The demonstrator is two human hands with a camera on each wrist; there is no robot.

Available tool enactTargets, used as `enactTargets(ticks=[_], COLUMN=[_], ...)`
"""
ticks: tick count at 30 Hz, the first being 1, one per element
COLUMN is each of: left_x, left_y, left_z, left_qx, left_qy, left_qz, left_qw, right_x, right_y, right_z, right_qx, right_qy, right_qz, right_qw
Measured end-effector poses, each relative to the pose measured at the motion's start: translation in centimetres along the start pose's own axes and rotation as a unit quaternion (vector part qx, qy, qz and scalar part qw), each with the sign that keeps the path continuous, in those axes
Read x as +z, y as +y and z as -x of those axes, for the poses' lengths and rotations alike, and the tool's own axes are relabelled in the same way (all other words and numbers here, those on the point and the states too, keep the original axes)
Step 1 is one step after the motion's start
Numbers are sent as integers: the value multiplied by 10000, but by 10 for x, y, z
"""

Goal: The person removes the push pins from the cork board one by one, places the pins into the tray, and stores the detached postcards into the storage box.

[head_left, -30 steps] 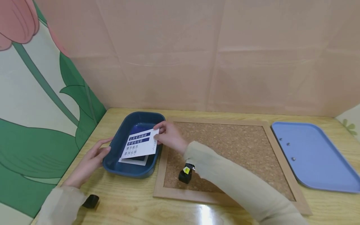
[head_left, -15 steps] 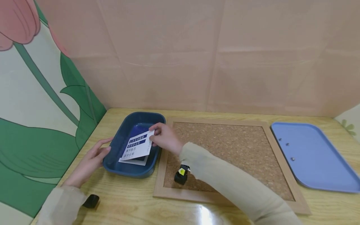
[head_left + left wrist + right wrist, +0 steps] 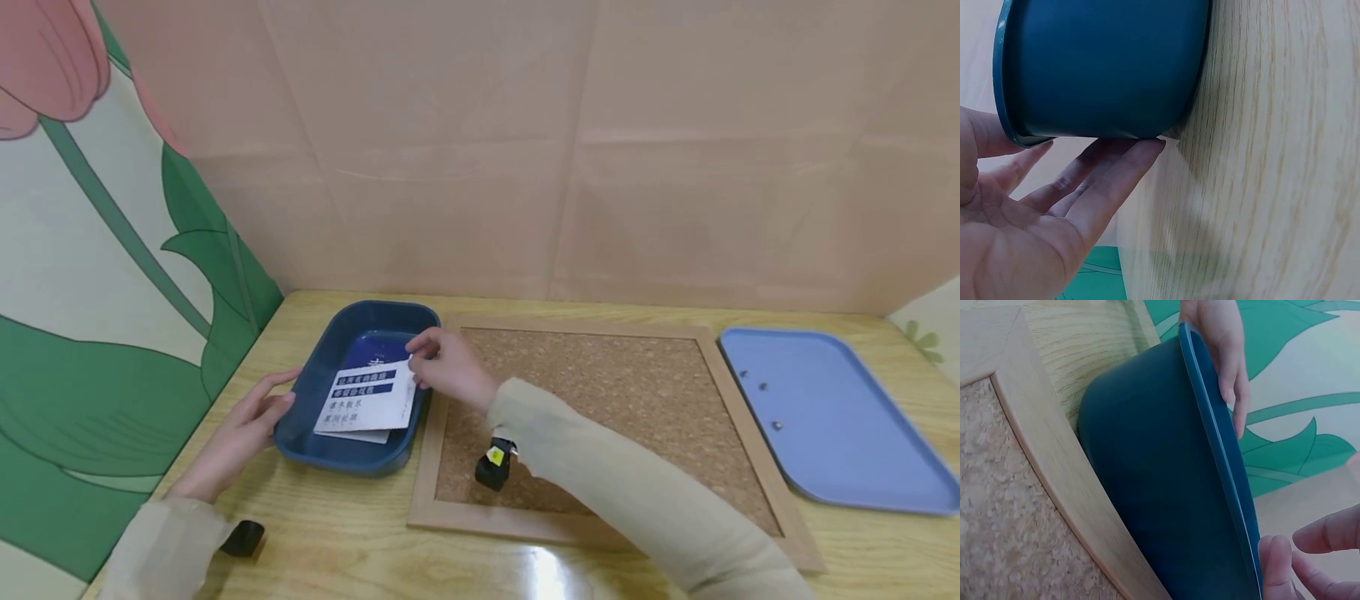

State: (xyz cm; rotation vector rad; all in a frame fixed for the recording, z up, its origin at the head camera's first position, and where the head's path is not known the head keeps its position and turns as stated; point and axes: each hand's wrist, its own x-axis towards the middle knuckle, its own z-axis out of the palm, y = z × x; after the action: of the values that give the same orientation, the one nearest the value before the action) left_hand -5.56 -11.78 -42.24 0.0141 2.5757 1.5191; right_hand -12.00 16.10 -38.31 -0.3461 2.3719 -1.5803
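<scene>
A white card (image 3: 367, 402) printed with several lines of characters, two of them on dark blue bands, lies slanted inside the dark blue basin (image 3: 300, 437). My right hand (image 3: 452, 367) pinches its right edge between thumb and fingers, above the basin's right rim. Beneath it, the white edge of another card (image 3: 378, 436) peeks out. A dark blue sheet (image 3: 372, 350) with a white character shows behind, partly covered. My left hand (image 3: 243, 425) touches the basin's left side, its fairly straight fingers (image 3: 1119, 181) resting against the outer wall.
Right of the basin lies a cork board (image 3: 600, 392) in a wooden frame, under my right forearm. A light blue tray (image 3: 855, 417) with a few small metal pins (image 3: 777, 425) sits farther right. A wall with a painted plant (image 3: 217, 275) borders the table's left side.
The card in my right hand has tipped lower and flatter, uncovering more of the dark blue sheet behind. My right hand shifted slightly left, then back right. My left hand stayed still.
</scene>
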Motion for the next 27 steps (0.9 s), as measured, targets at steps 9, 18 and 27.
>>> enactTargets(ticks=[9, 18, 27], left_x=[0, 2, 6], left_y=[-1, 4, 22], left_z=[-1, 0, -1], left_qx=[11, 49, -130], left_qy=[12, 279, 688], left_qz=[0, -605, -1351], left_qw=[10000, 9978, 9883], right_x=[-4, -3, -8], right_y=[2, 3, 2], right_z=[0, 2, 5], right_qx=[-9, 78, 18], right_qy=[-28, -107, -223], right_qz=[57, -14, -26], right_qw=[10000, 9999, 9997])
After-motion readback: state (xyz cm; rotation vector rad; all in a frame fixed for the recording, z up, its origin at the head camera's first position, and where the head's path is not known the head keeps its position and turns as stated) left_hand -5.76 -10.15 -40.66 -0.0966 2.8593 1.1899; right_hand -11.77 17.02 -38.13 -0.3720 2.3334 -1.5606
